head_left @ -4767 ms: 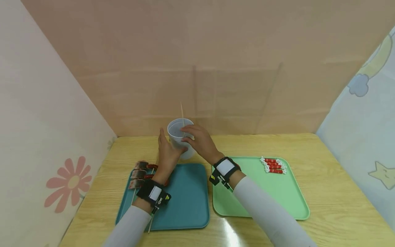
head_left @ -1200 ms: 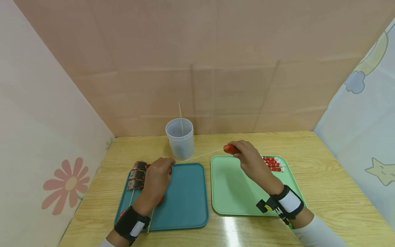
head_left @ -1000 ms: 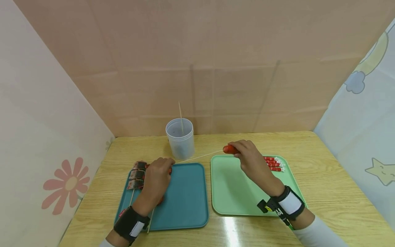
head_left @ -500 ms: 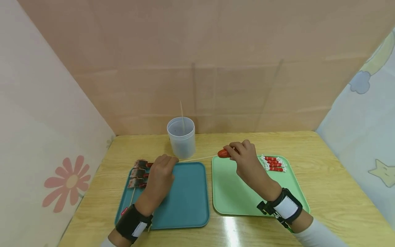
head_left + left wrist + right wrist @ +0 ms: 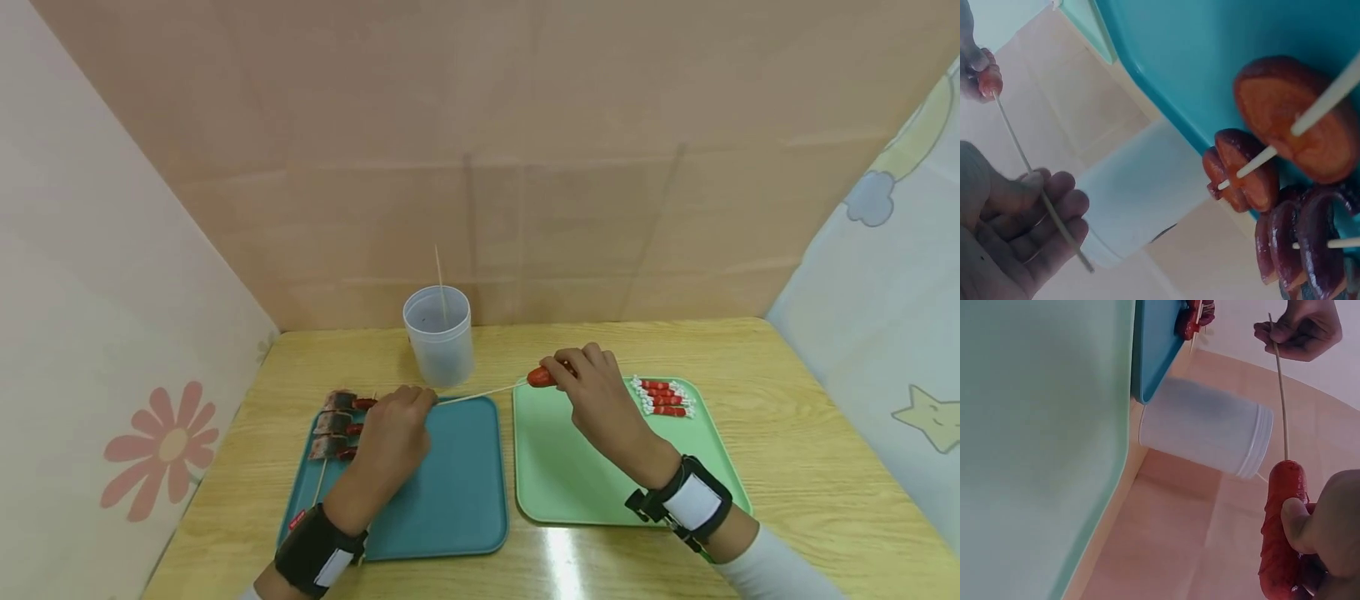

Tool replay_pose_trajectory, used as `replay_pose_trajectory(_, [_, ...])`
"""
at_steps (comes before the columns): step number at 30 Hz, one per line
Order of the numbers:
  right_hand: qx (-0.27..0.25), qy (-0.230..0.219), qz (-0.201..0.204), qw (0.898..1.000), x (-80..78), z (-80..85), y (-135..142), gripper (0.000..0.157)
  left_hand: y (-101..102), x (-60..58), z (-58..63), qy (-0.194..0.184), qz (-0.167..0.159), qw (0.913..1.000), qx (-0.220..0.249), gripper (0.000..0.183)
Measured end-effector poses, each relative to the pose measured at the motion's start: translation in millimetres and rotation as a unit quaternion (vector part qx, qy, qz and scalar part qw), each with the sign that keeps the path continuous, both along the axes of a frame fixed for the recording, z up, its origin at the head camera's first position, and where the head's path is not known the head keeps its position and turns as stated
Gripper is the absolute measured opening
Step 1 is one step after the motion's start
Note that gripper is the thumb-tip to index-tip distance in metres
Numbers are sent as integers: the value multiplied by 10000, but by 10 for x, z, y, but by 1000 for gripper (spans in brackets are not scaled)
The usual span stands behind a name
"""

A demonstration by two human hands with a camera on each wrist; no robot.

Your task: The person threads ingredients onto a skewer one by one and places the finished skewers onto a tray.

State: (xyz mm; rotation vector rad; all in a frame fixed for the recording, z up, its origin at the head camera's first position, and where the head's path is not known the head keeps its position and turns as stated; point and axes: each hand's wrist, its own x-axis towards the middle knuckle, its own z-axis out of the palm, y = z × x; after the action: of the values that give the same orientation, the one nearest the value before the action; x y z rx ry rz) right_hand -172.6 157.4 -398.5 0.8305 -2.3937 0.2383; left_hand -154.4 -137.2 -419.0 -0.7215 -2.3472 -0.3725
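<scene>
My left hand pinches a thin bamboo skewer between thumb and fingers above the blue tray's back edge. The skewer runs rightward into the end of a red sausage, which my right hand grips above the green tray. In the right wrist view the scored sausage lies under the thumb, part of it behind the fingers; how deep the skewer sits is hidden. The left wrist view shows the skewer's free end past my fingers.
The blue tray holds skewers with dark-skinned pieces and cut sausage. On the green tray lie several red, white-ended wrapped sticks. A translucent tub with one skewer stands behind the blue tray, near the back wall.
Earliest, my left hand was at the tub and my right pinched a skewer there. Later the skewer and sausage are between my hands. Over the last second, the sausage has shifted slightly left and down.
</scene>
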Motion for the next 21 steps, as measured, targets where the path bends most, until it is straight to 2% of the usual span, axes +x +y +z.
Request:
replay_pose_trajectory(5, [10, -63, 27, 10000, 7, 6, -4, 51, 45, 19, -14, -107, -75, 9999, -76, 7])
replay_pose_trajectory(15, [61, -105, 229, 9997, 29, 26, -84, 48, 222, 34, 10, -46, -469, 9985, -262, 7])
replay_pose_trajectory(18, [72, -83, 299, 9995, 28, 24, -111, 46, 272, 42, 10, -308, -447, 9980, -313, 10])
replay_pose_trajectory(21, [8, -49, 427, 9991, 23, 18, -136, 45, 291, 67, 18, -872, -309, 9952, -328, 11])
